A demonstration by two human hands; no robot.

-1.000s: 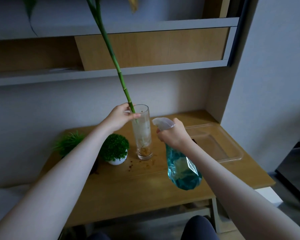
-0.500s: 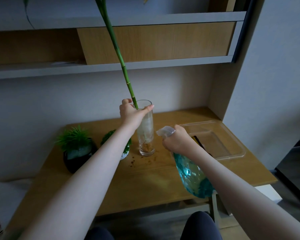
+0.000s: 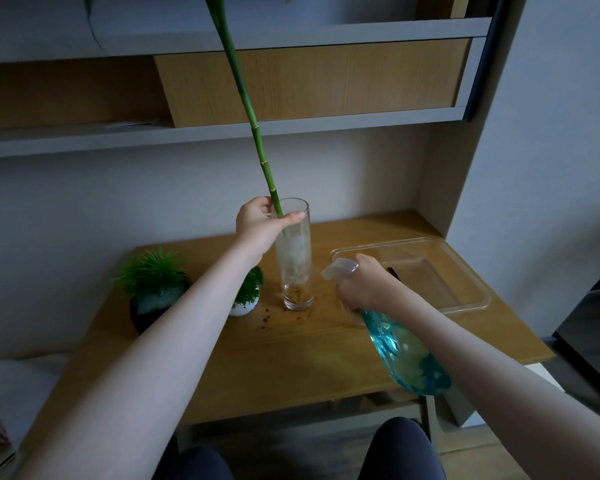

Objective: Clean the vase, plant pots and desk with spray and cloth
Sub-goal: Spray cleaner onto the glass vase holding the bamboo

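Standing at the left of your wooden worktop (image 3: 291, 368) are a spiky green plant in a dark round pot (image 3: 149, 296) and a leafy plant in a white round pot (image 3: 245, 301). Your left hand (image 3: 260, 228) grips the tall clear glass vase (image 3: 296, 265) near its rim, beside the green bamboo stalk (image 3: 257, 140). Your right hand (image 3: 364, 285) grips the teal plastic spray bottle (image 3: 404, 351), tilted, before a clear plastic tray (image 3: 465, 292).
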